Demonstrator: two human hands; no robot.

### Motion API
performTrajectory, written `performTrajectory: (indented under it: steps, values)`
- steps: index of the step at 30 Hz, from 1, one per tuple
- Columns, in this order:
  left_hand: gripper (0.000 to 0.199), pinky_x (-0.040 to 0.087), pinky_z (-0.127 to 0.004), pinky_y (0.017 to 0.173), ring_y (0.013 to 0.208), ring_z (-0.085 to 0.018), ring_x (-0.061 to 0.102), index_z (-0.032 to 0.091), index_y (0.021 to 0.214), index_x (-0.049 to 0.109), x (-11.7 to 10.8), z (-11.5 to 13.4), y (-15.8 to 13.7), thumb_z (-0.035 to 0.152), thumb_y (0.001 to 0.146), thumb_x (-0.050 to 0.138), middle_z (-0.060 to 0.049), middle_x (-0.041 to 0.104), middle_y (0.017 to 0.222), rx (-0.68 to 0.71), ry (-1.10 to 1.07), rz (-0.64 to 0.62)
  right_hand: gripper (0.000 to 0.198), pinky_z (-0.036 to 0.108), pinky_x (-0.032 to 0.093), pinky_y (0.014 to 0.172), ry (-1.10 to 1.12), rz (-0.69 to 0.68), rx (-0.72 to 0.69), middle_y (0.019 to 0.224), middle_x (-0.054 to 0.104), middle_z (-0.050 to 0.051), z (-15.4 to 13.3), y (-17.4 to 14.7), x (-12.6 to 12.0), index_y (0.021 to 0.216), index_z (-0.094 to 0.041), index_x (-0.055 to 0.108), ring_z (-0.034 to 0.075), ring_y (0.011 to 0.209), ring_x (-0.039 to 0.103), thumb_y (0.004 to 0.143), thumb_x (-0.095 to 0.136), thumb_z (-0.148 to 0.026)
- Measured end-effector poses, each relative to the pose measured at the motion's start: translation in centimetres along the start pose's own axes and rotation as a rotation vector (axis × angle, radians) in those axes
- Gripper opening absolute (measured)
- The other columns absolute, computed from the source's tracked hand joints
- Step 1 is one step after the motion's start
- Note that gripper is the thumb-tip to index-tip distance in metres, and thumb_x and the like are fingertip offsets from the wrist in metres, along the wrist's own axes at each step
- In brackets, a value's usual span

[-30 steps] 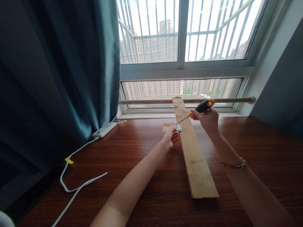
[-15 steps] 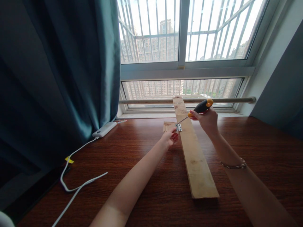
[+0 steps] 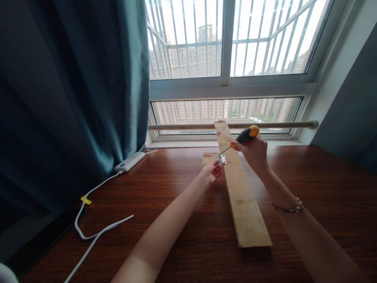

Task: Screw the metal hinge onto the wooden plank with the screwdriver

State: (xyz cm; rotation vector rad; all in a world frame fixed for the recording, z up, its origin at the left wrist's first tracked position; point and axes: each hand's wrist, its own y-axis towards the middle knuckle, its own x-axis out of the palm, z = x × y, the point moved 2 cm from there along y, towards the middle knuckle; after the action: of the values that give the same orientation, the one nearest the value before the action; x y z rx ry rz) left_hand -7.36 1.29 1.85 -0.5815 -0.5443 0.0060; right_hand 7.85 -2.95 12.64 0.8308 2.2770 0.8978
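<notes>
Screwdriver [image 3: 247, 135] handle has shifted left, closer over the board [image 3: 246, 198], our right hand [image 3: 255, 151] going with it. Our right fingers close round its front end; shaft slants down to the hinge [image 3: 223, 159] at the board's left edge, contact too small to tell. Our left hand [image 3: 210, 171] is left of the board, fingers curled, tips at the hinge; we can't tell if they pinch anything. Small wood piece [image 3: 207, 158] lies left of the board. Our handling guess: hinge light, stiff, slick, could skate; hold by edges, clear of the tip. Screwdriver light, rigid, grippy; take the thick handle. Board stiff, moderately heavy; press its face.
</notes>
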Motion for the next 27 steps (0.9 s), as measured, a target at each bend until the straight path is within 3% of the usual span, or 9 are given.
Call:
performTrajectory:
  steps: [5, 12, 16, 27]
  values:
    - [0.023, 0.038, -0.019, 0.047, 0.043, -0.006, 0.048, 0.014, 0.063, 0.053, 0.0, 0.0, 0.0, 0.027, 0.079, 0.065, 0.003, 0.051, 0.053, 0.02, -0.004, 0.008, 0.05, 0.036, 0.053, 0.051, 0.106, 0.099, 0.087, 0.069, 0.07, 0.007, 0.4, -1.3, 1.1, 0.09, -0.017, 0.055, 0.026, 0.054, 0.067, 0.063, 0.07, -0.056]
    - [0.022, 0.038, -0.02, 0.049, 0.045, -0.007, 0.047, 0.016, 0.064, 0.054, -0.2, 0.0, 0.1, 0.027, 0.074, 0.07, 0.003, 0.052, 0.055, 0.053, 0.046, 0.069, 0.041, 0.03, 0.05, 0.038, 0.212, 0.054, 0.171, 0.054, 0.066, 0.005, 0.0, -0.4, 0.1, 0.065, -0.018, 0.054, 0.024, 0.042, 0.064, 0.061, 0.072, -0.055]
    - [0.021, 0.038, -0.021, 0.051, 0.047, -0.008, 0.048, 0.017, 0.066, 0.054, -0.3, -0.1, 0.0, 0.03, 0.074, 0.069, 0.003, 0.053, 0.057, 0.06, 0.08, 0.087, 0.04, 0.027, 0.047, 0.032, 0.216, 0.059, 0.181, 0.048, 0.062, 0.002, -0.4, -0.1, -0.5, 0.066, -0.018, 0.053, 0.022, 0.039, 0.062, 0.061, 0.072, -0.053]
    - [0.022, 0.037, -0.021, 0.052, 0.048, -0.009, 0.048, 0.017, 0.069, 0.055, 0.0, 0.1, -0.5, 0.033, 0.077, 0.067, 0.003, 0.052, 0.053, 0.0, 0.123, 0.074, 0.039, 0.026, 0.048, 0.036, 0.151, -0.006, 0.111, 0.049, 0.062, 0.002, -0.6, -0.4, -0.2, 0.064, -0.018, 0.053, 0.021, 0.039, 0.062, 0.064, 0.07, -0.054]
